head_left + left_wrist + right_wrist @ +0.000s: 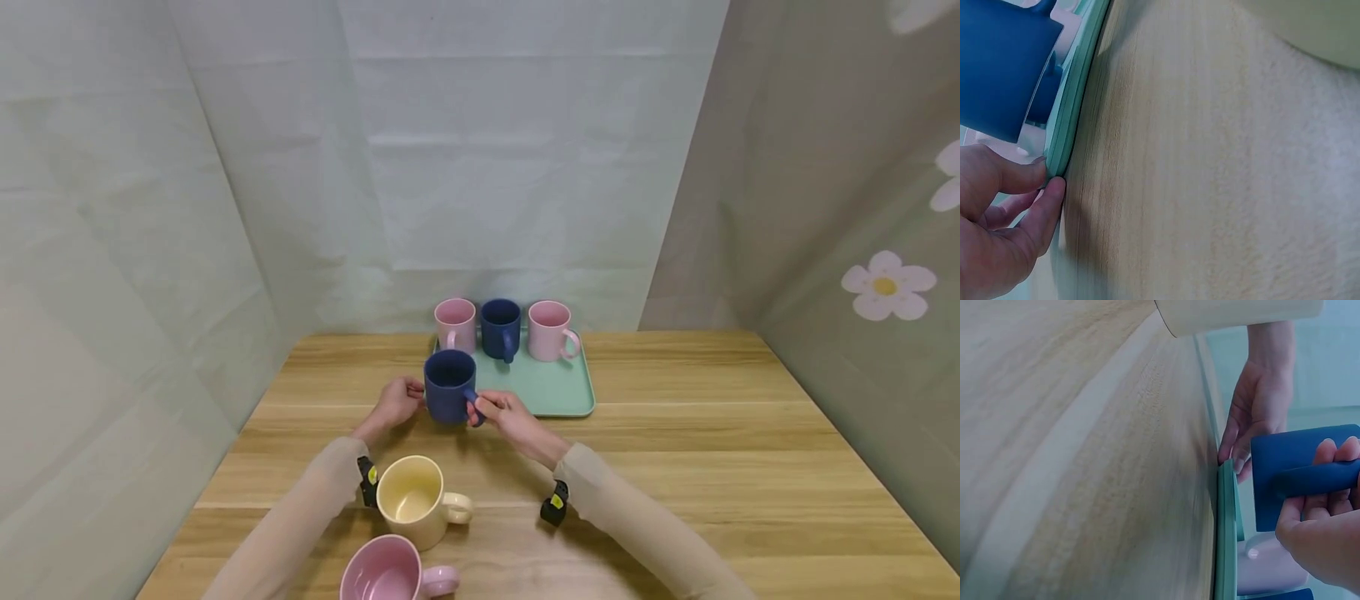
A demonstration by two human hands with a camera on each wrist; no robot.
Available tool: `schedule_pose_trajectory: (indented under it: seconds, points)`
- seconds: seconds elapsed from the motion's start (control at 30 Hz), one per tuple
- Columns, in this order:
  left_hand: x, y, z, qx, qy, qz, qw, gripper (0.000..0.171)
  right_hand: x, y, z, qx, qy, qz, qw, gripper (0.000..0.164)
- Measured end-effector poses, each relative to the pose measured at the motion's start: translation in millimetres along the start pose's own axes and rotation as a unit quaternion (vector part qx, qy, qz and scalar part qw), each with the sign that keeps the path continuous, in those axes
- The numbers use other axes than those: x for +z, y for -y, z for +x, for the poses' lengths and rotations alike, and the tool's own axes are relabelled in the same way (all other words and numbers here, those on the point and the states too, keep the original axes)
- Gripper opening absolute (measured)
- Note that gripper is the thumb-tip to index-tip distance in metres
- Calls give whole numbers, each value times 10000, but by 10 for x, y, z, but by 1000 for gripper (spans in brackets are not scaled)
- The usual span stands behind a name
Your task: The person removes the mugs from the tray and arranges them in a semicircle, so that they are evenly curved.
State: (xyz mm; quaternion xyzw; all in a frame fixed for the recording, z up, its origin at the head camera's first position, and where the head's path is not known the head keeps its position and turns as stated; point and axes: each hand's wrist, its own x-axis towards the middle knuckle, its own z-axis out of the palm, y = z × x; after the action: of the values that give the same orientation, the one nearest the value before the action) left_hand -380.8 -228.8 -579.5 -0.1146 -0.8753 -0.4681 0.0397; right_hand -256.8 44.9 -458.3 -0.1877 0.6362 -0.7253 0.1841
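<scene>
My right hand grips the handle of a dark blue mug, which is upright above the front left part of a mint green tray. In the left wrist view, the thumb and fingers of my left hand pinch the tray's rim at its corner. Behind the held mug, along the tray's back, stand a pink mug, a second dark blue mug and another pink mug. The right wrist view shows the fingers wrapped round the blue handle.
A yellow mug stands on the wooden table between my forearms. Nearer to me is one more pink mug, cut off by the frame's bottom edge. Pale cloth hangs behind the table and at its sides.
</scene>
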Motion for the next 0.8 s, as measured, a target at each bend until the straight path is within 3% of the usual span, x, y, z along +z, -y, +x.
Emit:
schedule_pose_trajectory:
  seconds: [0.07,0.13,0.2,0.23,0.27,0.33,0.43,0.53,0.57,0.67,0.73,0.8]
  points:
    - [-96,-438,-171,-74,33,-82,9999,19,-3,11,-27,-42,52,-30,10000,21]
    - [-177,-835,-313,-388,143,-11,9991,24,-9,22,-52,-64,99,-83,9999,22]
    - [-215,-1032,-392,-577,146,58,9982,27,-11,34,-77,-97,141,-153,9997,24]
    - [-220,-1052,-400,-563,125,16,9983,28,-13,38,-89,-117,161,-209,9996,25]
    - [-216,-1034,-390,-568,131,26,9983,26,-16,42,-98,-125,166,-280,9994,27]
    - [-184,-830,-304,-316,109,-53,9994,23,-18,46,-115,-127,175,-420,9989,28]
    - [-77,-283,-89,138,31,-249,9996,15,-22,43,-137,-117,202,-567,9981,30]
    - [2,105,64,7,116,-137,9998,16,-18,44,-161,-80,247,-607,9978,30]
    - [37,234,116,100,69,-165,9998,16,-16,45,-169,-69,262,-598,9978,30]
    - [25,243,125,-63,183,-93,9998,19,-11,48,-197,-66,337,-649,9973,30]
    - [36,300,157,257,87,-200,9994,15,-14,44,-212,-75,436,-755,9962,31]
    - [-2,211,110,152,90,-157,9997,15,-19,39,-223,-92,552,-865,9947,32]
